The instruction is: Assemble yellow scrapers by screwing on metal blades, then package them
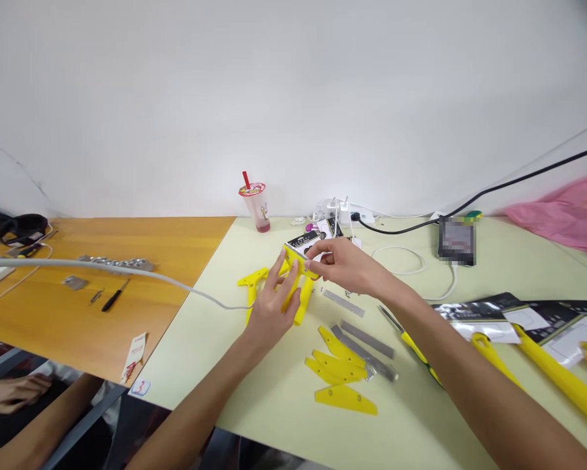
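My left hand (271, 313) is closed on a yellow plastic scraper (296, 259) and holds it raised over the pale table. At the scraper's upper right edge, my right hand (345, 264) has thumb and fingertips pinched together; anything tiny between them is hidden. More yellow handle parts (251, 279) lie behind and beside my left hand. Nearer to me are several loose yellow plates (346, 398) with holes. Flat grey metal strips (367, 339) lie beside them. Under my right forearm, partly covered, is a screwdriver (414, 349) with a yellow-green handle.
A cup (257, 210) with a red straw stands by the wall. Cables run from a power strip (343, 212) to a device (457, 241). Packaged yellow scrapers (562, 372) lie right. On the orange table (175, 320) is a black screwdriver (113, 299); another person's hand (16, 393) is lower left.
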A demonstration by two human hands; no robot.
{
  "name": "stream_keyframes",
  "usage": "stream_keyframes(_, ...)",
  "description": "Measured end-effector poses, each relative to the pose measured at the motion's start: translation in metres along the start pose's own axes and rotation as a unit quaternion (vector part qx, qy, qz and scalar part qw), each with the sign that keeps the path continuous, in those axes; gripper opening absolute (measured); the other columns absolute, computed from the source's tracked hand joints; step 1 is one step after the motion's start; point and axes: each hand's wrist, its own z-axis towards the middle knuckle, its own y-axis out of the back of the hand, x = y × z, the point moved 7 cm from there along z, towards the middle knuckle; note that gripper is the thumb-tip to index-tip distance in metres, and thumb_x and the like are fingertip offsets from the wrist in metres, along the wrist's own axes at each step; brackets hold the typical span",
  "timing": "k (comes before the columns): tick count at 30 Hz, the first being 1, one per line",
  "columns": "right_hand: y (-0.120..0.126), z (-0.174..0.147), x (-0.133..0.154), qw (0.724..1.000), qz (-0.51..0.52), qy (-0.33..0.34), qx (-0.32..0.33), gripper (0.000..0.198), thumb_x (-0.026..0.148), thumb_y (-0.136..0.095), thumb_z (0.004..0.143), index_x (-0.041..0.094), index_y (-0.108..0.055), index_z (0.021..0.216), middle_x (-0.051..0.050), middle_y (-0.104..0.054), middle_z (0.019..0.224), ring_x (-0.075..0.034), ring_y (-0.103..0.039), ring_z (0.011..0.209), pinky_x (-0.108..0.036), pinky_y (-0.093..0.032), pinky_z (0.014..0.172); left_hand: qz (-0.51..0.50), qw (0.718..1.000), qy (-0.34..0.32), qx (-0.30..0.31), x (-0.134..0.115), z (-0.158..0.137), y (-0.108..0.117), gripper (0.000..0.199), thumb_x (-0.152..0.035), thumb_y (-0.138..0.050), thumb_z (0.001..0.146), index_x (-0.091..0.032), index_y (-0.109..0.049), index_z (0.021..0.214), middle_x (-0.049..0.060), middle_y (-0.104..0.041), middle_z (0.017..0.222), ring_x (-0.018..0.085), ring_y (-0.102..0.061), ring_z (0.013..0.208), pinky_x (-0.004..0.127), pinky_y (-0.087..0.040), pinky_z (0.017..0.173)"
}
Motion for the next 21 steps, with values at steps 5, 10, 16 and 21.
stream_keyframes(5,-0.002,-0.004,0.007,1.0,-0.01,0.012,-0.007,0.019,0.038,-0.07,0.094,0.019,-0.073,0.092,-0.008,-0.078,0.093,-0.018,-0.066,0.073,-0.032,-0.044,0.061,0.044,0.999,-0.013,0.018,0.004,-0.003,-0.006,0.044,-0.038,-0.056,0.11,-0.031,-0.072,0.151,0.017,-0.051,0.173,0.031,-0.076,0.122,0.047,-0.06,0.106)
stream_keyframes(10,0.005,-0.012,0.016,0.999,-0.038,0.005,-0.016,0.018,0.037,-0.073,0.095,0.019,-0.072,0.091,-0.008,-0.079,0.086,-0.02,-0.071,0.073,-0.03,-0.044,0.058,0.095,0.992,-0.077,0.017,-0.002,-0.005,-0.006,0.051,-0.029,-0.053,0.112,-0.03,-0.063,0.162,0.017,-0.049,0.174,0.033,-0.069,0.142,0.042,-0.06,0.105)
stream_keyframes(16,0.01,-0.021,0.024,1.0,-0.014,0.013,0.002,0.025,0.042,-0.075,0.099,0.019,-0.072,0.09,-0.007,-0.082,0.087,-0.02,-0.078,0.08,-0.027,-0.053,0.065,0.14,0.979,-0.146,0.01,-0.016,-0.003,-0.012,0.053,-0.023,-0.044,0.115,-0.028,-0.05,0.167,0.019,-0.048,0.175,0.027,-0.069,0.14,0.036,-0.065,0.095)
stream_keyframes(21,0.029,-0.028,0.027,0.998,-0.013,0.064,-0.018,0.045,0.062,-0.064,0.106,0.02,-0.073,0.093,-0.01,-0.082,0.099,-0.025,-0.081,0.092,-0.03,-0.055,0.07,-0.265,0.959,0.085,0.048,-0.009,0.011,-0.02,0.041,-0.036,-0.064,0.108,-0.03,-0.055,0.147,0.013,-0.067,0.142,0.014,-0.072,0.076,0.022,-0.055,0.049)
